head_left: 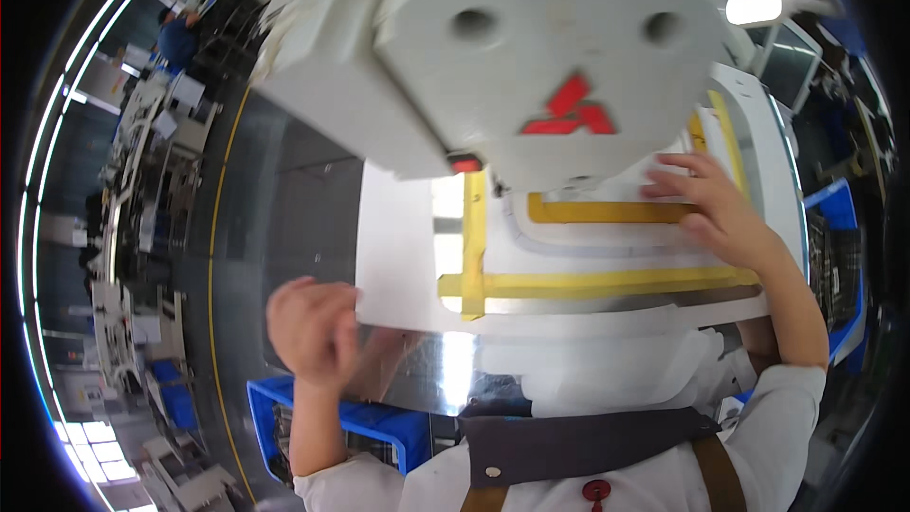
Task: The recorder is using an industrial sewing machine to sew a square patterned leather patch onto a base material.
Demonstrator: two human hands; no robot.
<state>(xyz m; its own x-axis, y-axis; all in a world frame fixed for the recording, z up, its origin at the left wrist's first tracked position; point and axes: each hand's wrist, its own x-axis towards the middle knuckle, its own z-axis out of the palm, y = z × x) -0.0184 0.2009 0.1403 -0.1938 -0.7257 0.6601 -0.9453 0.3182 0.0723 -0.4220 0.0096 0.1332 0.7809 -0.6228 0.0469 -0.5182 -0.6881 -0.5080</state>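
A white template board [406, 256] lies on the shiny metal table under the head of a large light-grey industrial machine [531, 28], which looks like a sewing machine. Yellow tape strips [607, 282] run along the board, and a brown-gold strip [607, 212] edges its inner cut-out. My right hand [716, 209] is over the board's right part, fingers apart and slightly blurred, with nothing seen in them. Beside the board's near left corner is my left hand [316, 334], its fingers curled; whether they grip anything is hidden. The machine head covers the far middle of the board.
Blue crates stand below the table on the left [355, 417] and at the right [839, 256]. A lit lamp [754, 7] hangs at the upper right. Pale cloth [616, 365] lies along the table's near edge. Far left, a person [177, 41] is among workbenches.
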